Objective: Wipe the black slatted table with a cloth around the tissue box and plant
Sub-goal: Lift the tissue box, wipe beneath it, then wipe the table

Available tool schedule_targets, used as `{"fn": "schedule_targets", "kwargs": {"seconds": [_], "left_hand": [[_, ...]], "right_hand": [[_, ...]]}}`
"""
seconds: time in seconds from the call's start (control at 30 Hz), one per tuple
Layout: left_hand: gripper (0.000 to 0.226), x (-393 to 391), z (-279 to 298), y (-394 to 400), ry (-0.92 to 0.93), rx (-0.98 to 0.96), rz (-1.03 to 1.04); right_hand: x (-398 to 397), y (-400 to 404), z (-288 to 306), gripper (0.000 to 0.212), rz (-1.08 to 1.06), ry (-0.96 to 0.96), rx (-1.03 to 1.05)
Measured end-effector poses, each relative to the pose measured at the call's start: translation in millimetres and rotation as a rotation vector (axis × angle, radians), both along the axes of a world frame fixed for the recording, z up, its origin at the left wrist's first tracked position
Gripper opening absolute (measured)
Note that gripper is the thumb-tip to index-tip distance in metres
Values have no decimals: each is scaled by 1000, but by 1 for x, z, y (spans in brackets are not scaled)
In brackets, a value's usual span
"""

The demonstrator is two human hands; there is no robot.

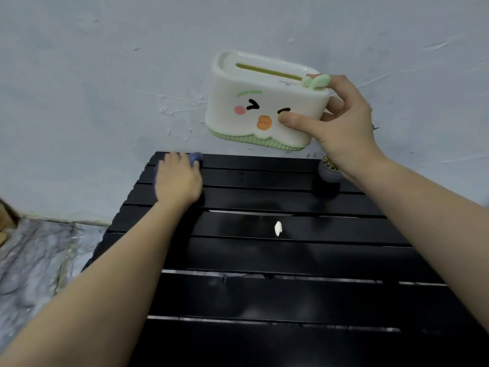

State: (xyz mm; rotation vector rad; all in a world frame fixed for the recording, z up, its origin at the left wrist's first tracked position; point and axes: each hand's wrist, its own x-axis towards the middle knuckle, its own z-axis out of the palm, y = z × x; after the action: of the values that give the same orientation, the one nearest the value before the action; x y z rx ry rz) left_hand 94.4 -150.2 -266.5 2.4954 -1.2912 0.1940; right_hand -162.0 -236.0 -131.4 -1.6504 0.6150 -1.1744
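The black slatted table (pixel 304 260) fills the lower middle of the view. My right hand (pixel 341 120) grips the right end of the white and green tissue box (pixel 254 107), which has a duck face, and holds it tilted in the air above the table's far edge. My left hand (pixel 178 178) presses flat on a blue cloth (pixel 196 156) at the table's far left corner; most of the cloth is hidden under the hand. A small grey plant pot (pixel 328 170) stands at the far right, partly hidden behind my right wrist.
A small white scrap (pixel 277 228) lies on a middle slat. A pale blue wall (pixel 105 88) rises right behind the table's far edge. Grey marbled floor (pixel 34 260) lies to the left, with a brown object (pixel 5 221) at the left border.
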Motion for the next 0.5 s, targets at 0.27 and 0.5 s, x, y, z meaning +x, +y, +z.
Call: {"fn": "schedule_targets", "kwargs": {"seconds": [0.27, 0.5], "left_hand": [[43, -127, 22, -47, 287, 52, -549], [32, -133, 36, -34, 1227, -290, -588]], "right_hand": [[-2, 0, 2, 59, 3, 27, -16], [4, 11, 5, 58, 0, 4, -6]]}}
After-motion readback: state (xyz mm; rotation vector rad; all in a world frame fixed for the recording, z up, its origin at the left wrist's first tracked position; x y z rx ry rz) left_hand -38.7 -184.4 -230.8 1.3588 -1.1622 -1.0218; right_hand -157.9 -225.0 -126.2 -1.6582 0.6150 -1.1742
